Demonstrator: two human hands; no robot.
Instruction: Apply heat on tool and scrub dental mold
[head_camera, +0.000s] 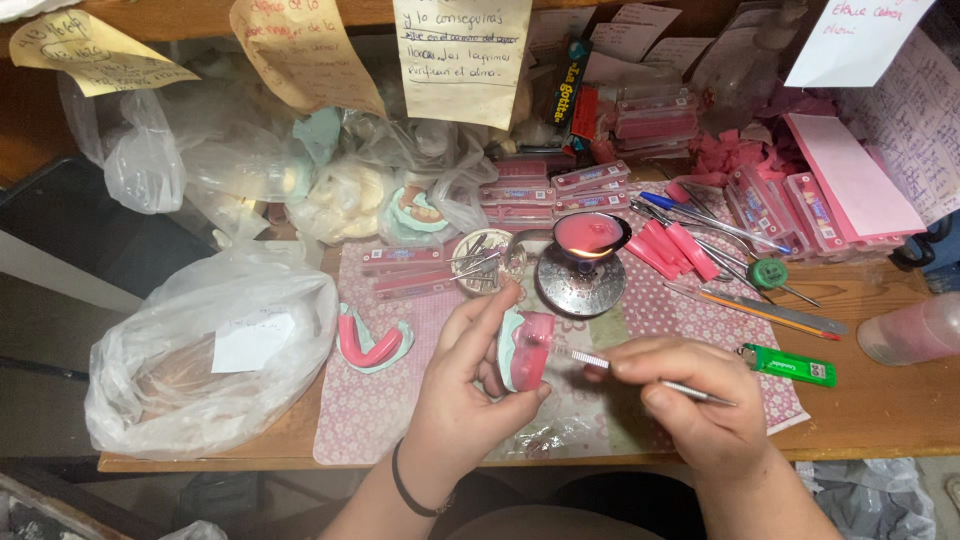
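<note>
While the left hand (470, 385) cups a pink-and-green dental cast (522, 348), the right hand (690, 395) pinches a thin metal tool (640, 375), seemingly touching it.

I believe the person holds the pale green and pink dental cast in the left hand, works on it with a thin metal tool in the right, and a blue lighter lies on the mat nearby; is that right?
Not quite: the lighter is green, not blue, as the head view shows. The rest holds: the left hand holds the dental cast, and the right hand applies the thin metal tool; the lighter lies at the mat's edge.

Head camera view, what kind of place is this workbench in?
Probably a dental technician's bench. The left hand holds a green plaster cast with a pink wax rim, the right hand works it with a metal instrument, and a spirit burner stands behind.
</note>
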